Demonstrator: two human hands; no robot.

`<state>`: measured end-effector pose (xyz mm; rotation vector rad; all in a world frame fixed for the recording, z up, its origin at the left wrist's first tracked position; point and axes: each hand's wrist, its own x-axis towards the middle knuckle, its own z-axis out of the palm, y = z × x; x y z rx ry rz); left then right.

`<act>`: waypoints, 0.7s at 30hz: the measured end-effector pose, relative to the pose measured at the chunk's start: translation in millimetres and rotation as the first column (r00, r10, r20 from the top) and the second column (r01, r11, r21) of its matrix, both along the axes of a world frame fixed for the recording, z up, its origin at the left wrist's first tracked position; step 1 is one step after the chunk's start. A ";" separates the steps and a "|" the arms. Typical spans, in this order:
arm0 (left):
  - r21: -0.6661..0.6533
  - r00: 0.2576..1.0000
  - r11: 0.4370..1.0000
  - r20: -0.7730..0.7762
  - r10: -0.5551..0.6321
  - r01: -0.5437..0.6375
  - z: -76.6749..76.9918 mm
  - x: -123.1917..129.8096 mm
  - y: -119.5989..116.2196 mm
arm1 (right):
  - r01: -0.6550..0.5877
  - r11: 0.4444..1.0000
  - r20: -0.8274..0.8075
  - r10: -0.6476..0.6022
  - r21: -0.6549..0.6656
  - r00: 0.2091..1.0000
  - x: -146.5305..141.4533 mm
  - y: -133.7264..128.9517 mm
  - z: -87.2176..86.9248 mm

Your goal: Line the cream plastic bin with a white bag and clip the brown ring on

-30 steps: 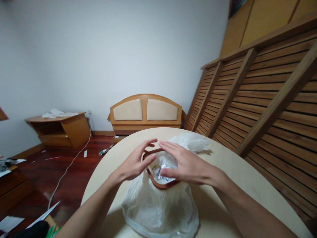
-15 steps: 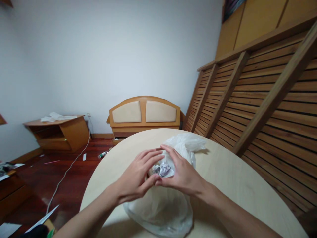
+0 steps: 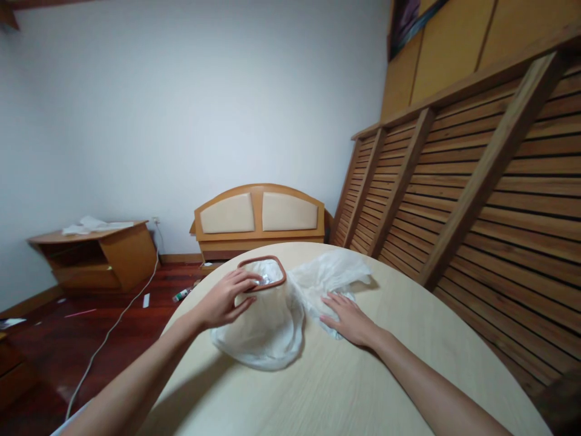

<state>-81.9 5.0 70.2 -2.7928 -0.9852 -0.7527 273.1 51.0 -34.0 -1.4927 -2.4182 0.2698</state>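
Note:
A small bin with a brown rounded-square rim (image 3: pixel 280 266) stands on the round table, lined with a white plastic bag (image 3: pixel 267 339) whose loose edge spreads around its base. Crumpled paper (image 3: pixel 264 279) shows inside its mouth. My left hand (image 3: pixel 230 297) grips the near-left side of the bin, fingertips over the rim and thumb against the outside. To the right, another stretch of thin white plastic bag (image 3: pixel 336 269) lies crumpled on the tabletop. My right hand (image 3: pixel 347 318) rests on its near part with fingers extended and apart.
The pale round table (image 3: pixel 363 387) fills the foreground. A wooden slatted frame (image 3: pixel 454 200) leans along the right. Behind are a padded headboard (image 3: pixel 258 212) and a low cabinet (image 3: pixel 95 254) with papers. A white cable (image 3: pixel 118 327) crosses the dark floor.
My hands have parted from around the bin's mouth. The bin has shifted left and away with my left hand; my right hand has moved onto the crumpled plastic bag. The view has shifted slightly.

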 end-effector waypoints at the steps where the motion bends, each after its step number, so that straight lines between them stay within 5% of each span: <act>1: -0.002 1.000 1.000 -0.004 0.024 -0.024 -2.3 -5.6 14.0 | -0.002 0.999 0.007 0.002 0.038 1.000 -1.8 -3.8 0.7; 5: 0.017 0.975 0.977 0.063 0.212 -0.214 -15.6 -20.2 71.4 | 0.021 0.991 0.095 -0.034 0.130 0.995 -18.3 -35.5 13.7; 8: 0.059 0.925 0.938 0.197 0.325 -0.342 -22.5 -11.1 92.7 | -0.058 0.997 0.092 0.054 0.043 0.994 -27.7 -66.0 32.3; 11: 0.113 0.912 0.941 0.305 0.273 -0.319 -28.3 24.1 80.2 | -0.237 0.967 -0.105 0.227 -0.094 0.968 -23.8 -82.1 57.6; 14: -0.018 0.942 0.994 0.320 0.104 -0.103 -43.5 75.9 46.9 | -0.341 0.940 -0.169 0.333 -0.017 0.928 -5.1 -75.1 75.0; 17: -0.274 0.965 0.961 0.259 0.047 0.027 -70.9 121.6 18.5 | -0.084 0.989 -0.045 0.090 0.125 0.995 21.7 -56.1 70.4; 19: -0.414 0.970 0.910 0.233 0.070 0.034 -90.7 139.7 9.8 | 0.035 0.998 0.003 -0.036 0.045 0.999 38.1 -45.0 59.5; 21: -0.507 0.958 0.862 0.241 0.155 -0.012 -105.2 147.2 8.8 | -0.025 0.996 -0.064 0.020 -0.089 0.998 48.9 -37.7 50.9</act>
